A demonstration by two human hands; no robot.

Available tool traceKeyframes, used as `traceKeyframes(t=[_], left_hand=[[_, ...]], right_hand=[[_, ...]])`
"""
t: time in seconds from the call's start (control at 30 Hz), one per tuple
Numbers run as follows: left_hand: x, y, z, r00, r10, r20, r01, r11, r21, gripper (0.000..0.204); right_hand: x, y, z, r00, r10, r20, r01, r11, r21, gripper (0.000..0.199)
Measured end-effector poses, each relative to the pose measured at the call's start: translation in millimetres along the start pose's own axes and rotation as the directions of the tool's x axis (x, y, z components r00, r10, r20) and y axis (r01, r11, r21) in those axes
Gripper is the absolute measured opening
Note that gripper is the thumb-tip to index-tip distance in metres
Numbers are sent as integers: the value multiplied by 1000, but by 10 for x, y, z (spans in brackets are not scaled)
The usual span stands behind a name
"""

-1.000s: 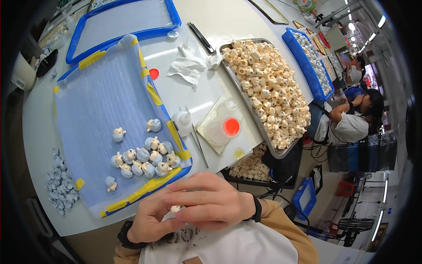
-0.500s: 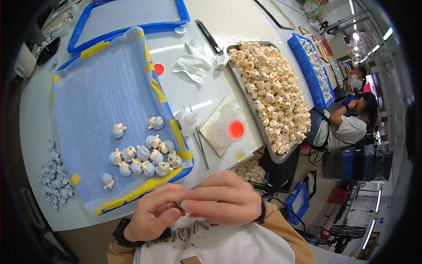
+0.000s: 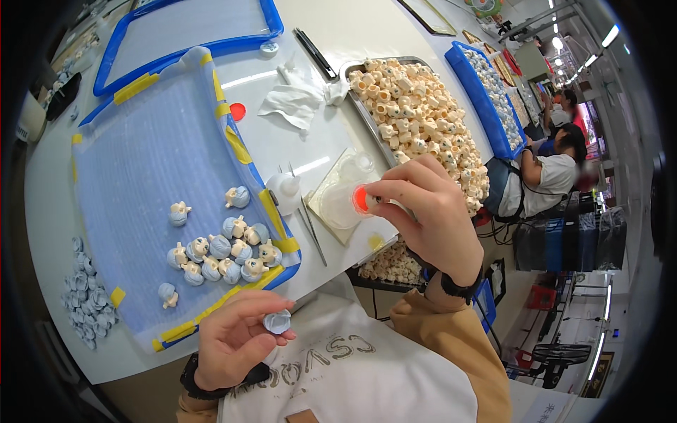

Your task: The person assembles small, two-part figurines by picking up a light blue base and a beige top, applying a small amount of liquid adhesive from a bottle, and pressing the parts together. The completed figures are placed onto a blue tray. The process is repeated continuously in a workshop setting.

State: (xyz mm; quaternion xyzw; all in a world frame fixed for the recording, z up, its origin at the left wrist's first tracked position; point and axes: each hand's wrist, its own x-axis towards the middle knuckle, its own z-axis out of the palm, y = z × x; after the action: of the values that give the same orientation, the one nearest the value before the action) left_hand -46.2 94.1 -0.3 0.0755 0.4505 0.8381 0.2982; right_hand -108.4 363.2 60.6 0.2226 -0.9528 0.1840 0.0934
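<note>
My left hand [image 3: 236,335] is closed round a light blue cup-shaped doll hair piece [image 3: 277,322], its hollow facing up, just off the tray's near corner. Out to the right, my right hand [image 3: 430,218] pinches a small pale doll face piece [image 3: 375,200] against the red round top of a translucent jar [image 3: 343,206]; the fingers hide most of the piece. On the blue tray [image 3: 155,141], lined with film and yellow tape, lie several doll heads [image 3: 220,247] with blue hair, mostly bunched in its near right corner.
A metal tray [image 3: 344,70] heaped with beige face pieces stands at the right. Loose blue hair pieces [image 3: 88,303] are piled at the left. Tweezers [image 3: 312,229], a white squeeze bottle [image 3: 284,192], crumpled tissue [image 3: 289,106] and a black pen-like tool [image 3: 315,53] lie between the trays.
My hands were together in front of my chest and have parted. The right has moved forward and right to the jar with the face piece; the left keeps the hair piece, now visible.
</note>
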Motion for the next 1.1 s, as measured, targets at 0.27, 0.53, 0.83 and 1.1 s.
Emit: traceKeyframes(t=[0.27, 0.53, 0.83, 1.1], left_hand=[[-11, 18, -1, 996, -83, -24, 82, 996, -31, 32], [3, -34, 26, 997, 46, -58, -49, 998, -40, 31], [2, -13, 44, 997, 55, -60, -60, 995, -83, 34], [22, -56, 59, 990, 116, -85, -125, 986, -109, 36]], right_hand=[[-34, 29, 22, 999, -7, -39, 8, 1000, 26, 19], [-8, 59, 58, 999, 25, -36, -22, 996, 82, 20], [-208, 41, 288, 928, 153, -341, -91, 978, 190, 27], [-329, -541, 421, 941, -17, -338, 228, 771, 595, 34]])
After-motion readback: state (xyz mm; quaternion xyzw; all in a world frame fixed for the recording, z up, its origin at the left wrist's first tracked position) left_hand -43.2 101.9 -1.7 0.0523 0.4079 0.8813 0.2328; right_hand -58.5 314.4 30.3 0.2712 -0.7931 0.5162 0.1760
